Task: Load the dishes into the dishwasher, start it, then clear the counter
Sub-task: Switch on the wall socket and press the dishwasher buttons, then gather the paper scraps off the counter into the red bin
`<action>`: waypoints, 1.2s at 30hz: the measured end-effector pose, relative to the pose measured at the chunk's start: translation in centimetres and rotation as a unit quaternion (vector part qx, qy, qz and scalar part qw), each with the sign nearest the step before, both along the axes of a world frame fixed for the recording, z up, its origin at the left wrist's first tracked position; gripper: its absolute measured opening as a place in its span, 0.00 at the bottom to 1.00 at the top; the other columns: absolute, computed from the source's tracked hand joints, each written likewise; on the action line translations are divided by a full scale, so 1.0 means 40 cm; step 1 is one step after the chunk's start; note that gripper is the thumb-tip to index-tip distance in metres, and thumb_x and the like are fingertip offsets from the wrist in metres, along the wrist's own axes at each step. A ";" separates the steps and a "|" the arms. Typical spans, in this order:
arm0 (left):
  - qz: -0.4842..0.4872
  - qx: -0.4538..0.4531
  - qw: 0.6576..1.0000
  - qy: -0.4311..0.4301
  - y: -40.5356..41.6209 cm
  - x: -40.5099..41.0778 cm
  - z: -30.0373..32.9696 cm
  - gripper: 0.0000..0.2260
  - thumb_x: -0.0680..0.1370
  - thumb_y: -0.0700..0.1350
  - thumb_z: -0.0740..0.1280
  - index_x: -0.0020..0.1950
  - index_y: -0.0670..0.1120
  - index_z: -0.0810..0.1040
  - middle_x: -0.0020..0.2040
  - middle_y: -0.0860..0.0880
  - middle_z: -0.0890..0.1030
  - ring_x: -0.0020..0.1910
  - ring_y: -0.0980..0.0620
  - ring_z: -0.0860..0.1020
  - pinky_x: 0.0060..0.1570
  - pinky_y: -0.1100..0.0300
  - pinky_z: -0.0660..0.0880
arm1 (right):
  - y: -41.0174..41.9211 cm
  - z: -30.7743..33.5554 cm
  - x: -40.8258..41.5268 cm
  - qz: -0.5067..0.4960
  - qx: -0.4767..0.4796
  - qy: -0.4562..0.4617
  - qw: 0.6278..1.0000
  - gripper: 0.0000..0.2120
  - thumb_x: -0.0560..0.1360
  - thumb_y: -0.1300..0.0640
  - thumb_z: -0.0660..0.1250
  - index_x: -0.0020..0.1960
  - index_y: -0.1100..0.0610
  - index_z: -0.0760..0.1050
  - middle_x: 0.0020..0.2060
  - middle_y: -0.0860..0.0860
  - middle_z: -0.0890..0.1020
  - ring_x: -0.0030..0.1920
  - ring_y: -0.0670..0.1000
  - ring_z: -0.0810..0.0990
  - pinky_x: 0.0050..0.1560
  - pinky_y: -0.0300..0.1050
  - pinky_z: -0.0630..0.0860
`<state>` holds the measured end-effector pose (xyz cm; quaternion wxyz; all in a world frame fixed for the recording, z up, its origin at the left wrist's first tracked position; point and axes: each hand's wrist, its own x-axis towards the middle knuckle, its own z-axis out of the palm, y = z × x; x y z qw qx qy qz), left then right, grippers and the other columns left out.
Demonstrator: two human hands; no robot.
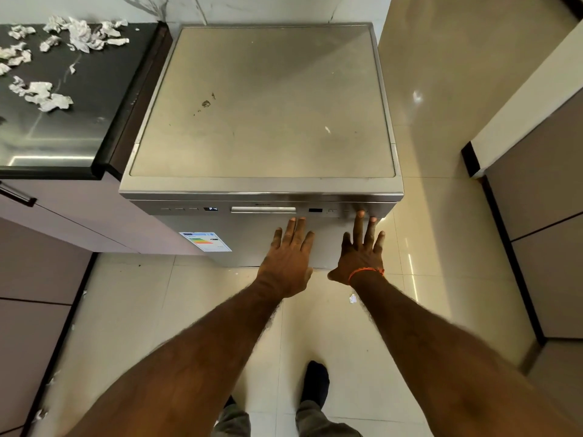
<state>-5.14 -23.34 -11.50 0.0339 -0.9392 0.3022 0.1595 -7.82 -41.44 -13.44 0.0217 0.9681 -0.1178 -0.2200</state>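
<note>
A silver freestanding dishwasher (262, 102) stands in front of me with its door closed. Its control strip runs along the top front, and a small display (210, 209) reads P4. My left hand (288, 255) lies flat against the door just below the handle recess (263, 210), fingers straight. My right hand (362, 249), with an orange thread at the wrist, has spread straight fingers, and one fingertip touches the buttons at the right end of the strip (360, 212). No dishes are in view.
A dark counter (79, 99) on the left carries several crumpled white paper scraps (80, 34). Cabinets stand below it and along the right wall (536, 190). A paper scrap (352, 298) lies on the tiled floor near my feet.
</note>
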 end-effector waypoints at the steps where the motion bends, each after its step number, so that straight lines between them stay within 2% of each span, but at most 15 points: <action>1: 0.002 -0.001 1.000 0.000 -0.005 0.002 0.002 0.38 0.82 0.59 0.59 0.83 0.45 0.43 0.81 0.40 0.34 0.80 0.39 0.33 0.78 0.40 0.39 | 0.008 -0.001 -0.005 -0.006 0.004 -0.006 1.000 0.55 0.65 0.31 0.70 0.81 0.55 0.52 0.70 0.61 0.18 0.71 0.68 0.21 0.75 0.70 0.38; 5: 0.002 -0.012 1.000 0.000 -0.026 -0.005 0.021 0.39 0.82 0.58 0.60 0.83 0.45 0.42 0.81 0.40 0.33 0.80 0.39 0.33 0.79 0.40 0.41 | 0.018 -0.004 -0.043 -0.023 0.032 -0.037 0.999 0.51 0.67 0.32 0.70 0.80 0.56 0.56 0.72 0.60 0.20 0.74 0.66 0.25 0.76 0.69 0.42; 12: 0.007 -0.019 1.000 -0.006 -0.025 -0.013 0.018 0.38 0.82 0.60 0.59 0.83 0.45 0.42 0.81 0.40 0.33 0.80 0.39 0.33 0.79 0.39 0.42 | -0.007 0.014 -0.047 0.009 0.043 -0.056 0.997 0.45 0.71 0.35 0.68 0.79 0.55 0.57 0.75 0.59 0.24 0.77 0.64 0.29 0.76 0.68 0.42; 16: 0.027 -0.024 0.999 -0.003 -0.011 -0.025 0.025 0.39 0.82 0.62 0.58 0.83 0.45 0.41 0.81 0.41 0.34 0.80 0.39 0.35 0.79 0.39 0.43 | 0.025 0.042 -0.062 0.046 0.073 -0.072 0.994 0.42 0.76 0.44 0.67 0.82 0.54 0.50 0.79 0.58 0.34 0.79 0.64 0.37 0.78 0.67 0.46; 19: 0.057 -0.039 0.998 0.010 0.034 -0.036 0.059 0.39 0.82 0.62 0.58 0.83 0.45 0.41 0.82 0.41 0.35 0.81 0.39 0.37 0.79 0.40 0.44 | 0.060 0.094 -0.055 0.079 0.098 -0.078 0.989 0.39 0.77 0.48 0.67 0.81 0.55 0.52 0.81 0.58 0.43 0.80 0.63 0.44 0.78 0.64 0.51; 23: 0.096 -0.055 0.993 0.034 0.135 -0.046 0.119 0.39 0.82 0.62 0.59 0.83 0.45 0.42 0.83 0.41 0.38 0.82 0.40 0.39 0.80 0.42 0.47 | 0.129 0.177 -0.036 0.133 0.119 -0.086 0.980 0.35 0.76 0.52 0.67 0.79 0.56 0.58 0.81 0.57 0.52 0.79 0.62 0.55 0.76 0.61 0.60; 28: 0.162 -0.097 0.980 0.055 0.329 -0.051 0.207 0.39 0.82 0.61 0.61 0.84 0.44 0.46 0.83 0.41 0.42 0.82 0.41 0.44 0.79 0.44 0.52 | 0.280 0.278 -0.005 0.206 0.147 -0.104 0.962 0.28 0.76 0.54 0.66 0.74 0.56 0.64 0.77 0.55 0.62 0.70 0.61 0.70 0.67 0.59 0.71; 33: 0.226 -0.129 0.965 0.021 0.560 -0.042 0.283 0.38 0.82 0.59 0.63 0.83 0.45 0.49 0.84 0.42 0.47 0.82 0.42 0.48 0.78 0.45 0.52 | 0.486 0.357 0.060 0.277 0.156 -0.141 0.938 0.26 0.75 0.55 0.65 0.73 0.53 0.68 0.74 0.52 0.70 0.67 0.59 0.75 0.63 0.55 0.75; 36: 0.252 -0.141 0.957 0.008 0.694 -0.025 0.314 0.38 0.81 0.58 0.64 0.83 0.45 0.49 0.84 0.44 0.50 0.82 0.42 0.49 0.80 0.45 0.52 | 0.616 0.400 0.113 0.275 0.171 -0.158 0.933 0.28 0.75 0.54 0.65 0.74 0.53 0.67 0.72 0.52 0.73 0.66 0.59 0.76 0.63 0.54 0.75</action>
